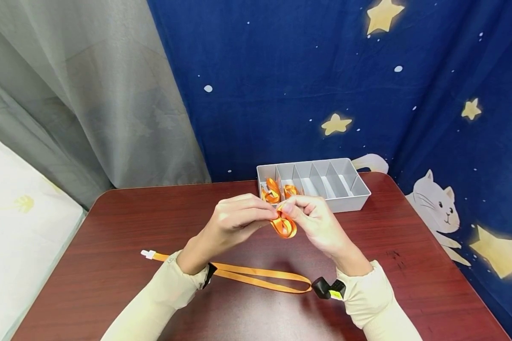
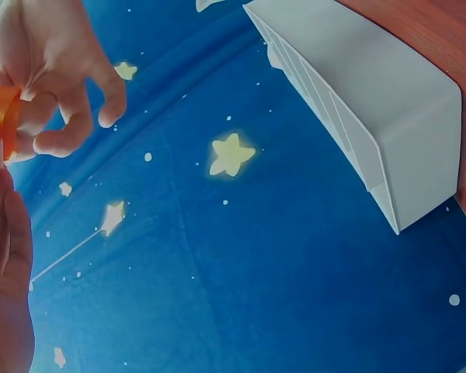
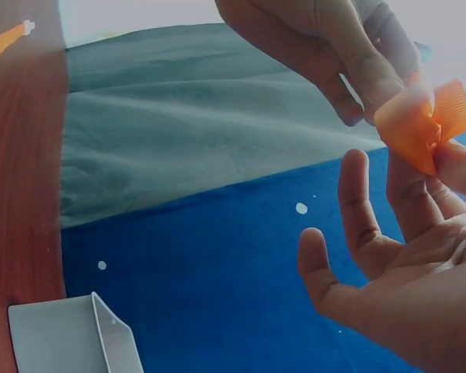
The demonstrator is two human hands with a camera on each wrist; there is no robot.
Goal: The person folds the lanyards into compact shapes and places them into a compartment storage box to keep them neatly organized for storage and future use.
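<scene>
An orange lanyard (image 1: 285,226), wound into a small looped bundle, is held up over the table between both hands. My left hand (image 1: 234,218) pinches it from the left with thumb and fingertips. From the other side my right hand (image 1: 317,225) pinches the bundle between thumb and index finger. In the right wrist view, the band (image 3: 408,124) is folded between the two hands, and the right hand's other fingers (image 3: 357,202) spread away from it. A second orange lanyard (image 1: 260,272) lies stretched out below, its white clip (image 1: 148,254) at the left, partly hidden by the left forearm.
Behind the hands stands a grey divided tray (image 1: 350,203). Its two leftmost compartments hold bundled orange lanyards (image 1: 272,191). The reddish-brown table (image 1: 132,218) meets a blue star-patterned curtain (image 1: 273,94) and a grey curtain (image 1: 123,104) at the back.
</scene>
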